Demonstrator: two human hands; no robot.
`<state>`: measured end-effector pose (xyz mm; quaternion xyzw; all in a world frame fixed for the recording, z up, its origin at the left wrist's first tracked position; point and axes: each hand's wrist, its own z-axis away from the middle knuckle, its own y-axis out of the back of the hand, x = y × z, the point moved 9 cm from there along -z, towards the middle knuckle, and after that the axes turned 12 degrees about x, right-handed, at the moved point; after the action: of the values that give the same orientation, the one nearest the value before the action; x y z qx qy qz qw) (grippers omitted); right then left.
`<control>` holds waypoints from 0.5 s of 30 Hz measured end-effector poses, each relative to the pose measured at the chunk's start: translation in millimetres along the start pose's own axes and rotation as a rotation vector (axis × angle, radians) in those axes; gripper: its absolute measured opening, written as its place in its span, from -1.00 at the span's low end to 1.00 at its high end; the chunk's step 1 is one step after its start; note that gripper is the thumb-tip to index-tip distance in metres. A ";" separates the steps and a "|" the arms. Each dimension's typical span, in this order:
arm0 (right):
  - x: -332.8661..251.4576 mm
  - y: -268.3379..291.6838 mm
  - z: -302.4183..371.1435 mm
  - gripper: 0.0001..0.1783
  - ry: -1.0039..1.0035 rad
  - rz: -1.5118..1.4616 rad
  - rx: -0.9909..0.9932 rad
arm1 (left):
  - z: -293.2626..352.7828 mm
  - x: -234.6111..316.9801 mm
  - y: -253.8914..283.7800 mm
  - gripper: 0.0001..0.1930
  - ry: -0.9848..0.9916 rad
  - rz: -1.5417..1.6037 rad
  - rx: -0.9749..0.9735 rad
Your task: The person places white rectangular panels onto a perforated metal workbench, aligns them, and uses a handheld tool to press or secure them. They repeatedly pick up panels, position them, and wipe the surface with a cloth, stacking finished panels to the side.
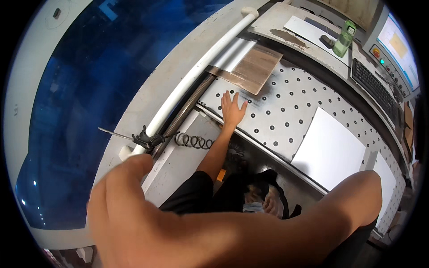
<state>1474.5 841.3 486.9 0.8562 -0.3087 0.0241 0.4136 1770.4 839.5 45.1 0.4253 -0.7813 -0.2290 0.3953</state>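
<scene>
My left hand (233,111) lies palm down, fingers spread, on a light metal table (286,89) dotted with black round studs. Just beyond its fingertips rests a brownish, worn metal plate (257,69), partly under a silvery sheet (230,53). My right forearm crosses low in front of me from the right, bringing my right hand (127,196) up close and large at the lower left. Its fingers are bent and mostly out of sight, so what they hold, if anything, cannot be made out. Behind it, a white rail (201,73) runs past.
Two white sheets (330,149) lie on the table at right. A black fitting (147,140) with a thin rod and coiled cable (192,141) hangs on the rail. Beyond are a green bottle (344,40), a keyboard (373,87) and a control screen (400,49). A dark blue panel (103,80) fills the left.
</scene>
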 end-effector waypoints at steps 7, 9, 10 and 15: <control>9.6 4.3 2.3 -0.53 -0.050 0.206 0.060 | -3.6 -10.5 5.6 -0.34 -0.004 -0.033 0.000; 45.7 -15.0 22.9 -0.69 -0.141 0.033 0.036 | 0.0 -2.0 6.2 -0.35 -0.030 -0.046 0.009; 65.8 -32.3 33.9 -0.80 -0.170 -0.133 0.006 | 1.1 -1.9 2.9 -0.36 -0.015 -0.158 -0.051; 148.6 -106.3 126.6 -0.77 -0.613 -0.230 -0.130 | -7.0 14.2 30.1 -0.36 0.077 0.504 -0.002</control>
<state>1625.8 723.9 374.1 0.8247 -0.3209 -0.3014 0.3551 1756.9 843.4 76.0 0.2249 -0.8469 -0.1077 0.4697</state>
